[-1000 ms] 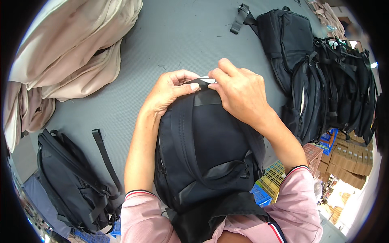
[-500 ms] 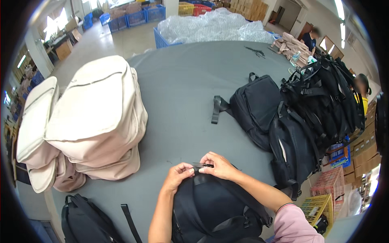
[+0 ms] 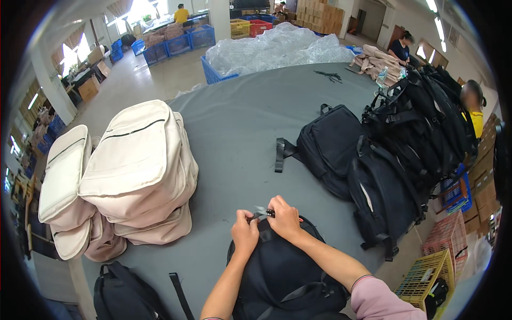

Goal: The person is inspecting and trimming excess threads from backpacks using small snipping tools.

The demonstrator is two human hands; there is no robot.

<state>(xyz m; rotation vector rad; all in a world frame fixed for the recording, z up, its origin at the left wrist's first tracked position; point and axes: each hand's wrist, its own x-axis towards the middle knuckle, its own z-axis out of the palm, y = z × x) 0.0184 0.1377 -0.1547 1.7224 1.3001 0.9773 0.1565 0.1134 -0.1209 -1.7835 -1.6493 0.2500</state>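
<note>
A black backpack lies in front of me at the table's near edge, under my forearms. My right hand is closed round small snips, whose silver blades point left above the backpack's top. Close beside it, my left hand pinches a short dark piece of strap at the backpack's top, right by the blades. Whether the blades touch the strap I cannot tell. My fingers hide most of the snips' handle.
Stacked cream-pink backpacks stand on the left of the grey table. Black backpacks are heaped on the right, another black backpack at the lower left. Beyond the far edge are clear plastic bags; a person is at the far right.
My view has shifted, showing more of the room. Both hands have come up slightly off the backpack's top, and the snips' blades are turned more upward and show more plainly.
</note>
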